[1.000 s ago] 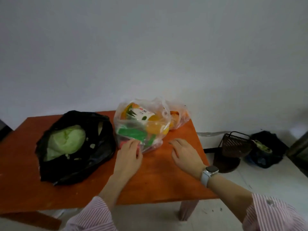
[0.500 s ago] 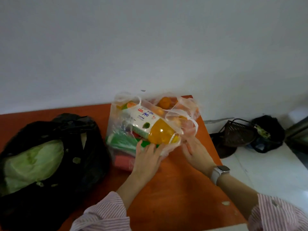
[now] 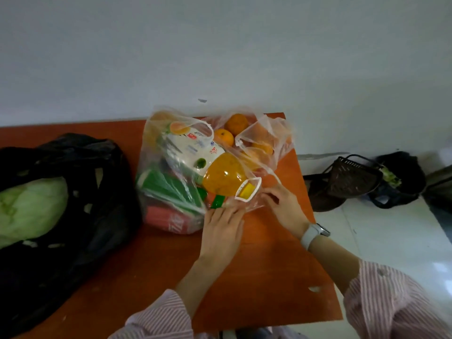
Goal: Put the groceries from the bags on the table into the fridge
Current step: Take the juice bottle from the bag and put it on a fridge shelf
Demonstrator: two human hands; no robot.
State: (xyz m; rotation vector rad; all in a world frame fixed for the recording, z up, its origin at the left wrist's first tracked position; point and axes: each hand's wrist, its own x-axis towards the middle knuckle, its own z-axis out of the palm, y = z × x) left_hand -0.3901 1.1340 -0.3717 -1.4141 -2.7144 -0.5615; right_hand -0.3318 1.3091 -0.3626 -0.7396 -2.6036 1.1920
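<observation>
A clear plastic bag (image 3: pixel 156 148) lies on the orange-brown table (image 3: pixel 256 285). Inside it are a big orange juice bottle (image 3: pixel 220 176) with a yellow cap and white handle, green packets (image 3: pixel 168 189) and a red can (image 3: pixel 168 217). Behind it a second clear bag holds oranges (image 3: pixel 237 123). My left hand (image 3: pixel 221 234) rests fingers apart on the near edge of the bag below the bottle's neck. My right hand (image 3: pixel 283 206), with a white watch on the wrist, pinches the bag's plastic just right of the cap. A black bag (image 3: pixel 97 192) at left holds a green cabbage (image 3: pixel 29 209).
A grey wall runs behind the table. On the pale floor to the right stand a dark basket (image 3: pixel 347 182) and a black bag with greens (image 3: pixel 401 179). The table's right edge lies near my right forearm.
The camera has come closer and lower over the table. Both hands moved from the table surface up to the clear bag's near edge, and the bag now lies spread open around the juice bottle.
</observation>
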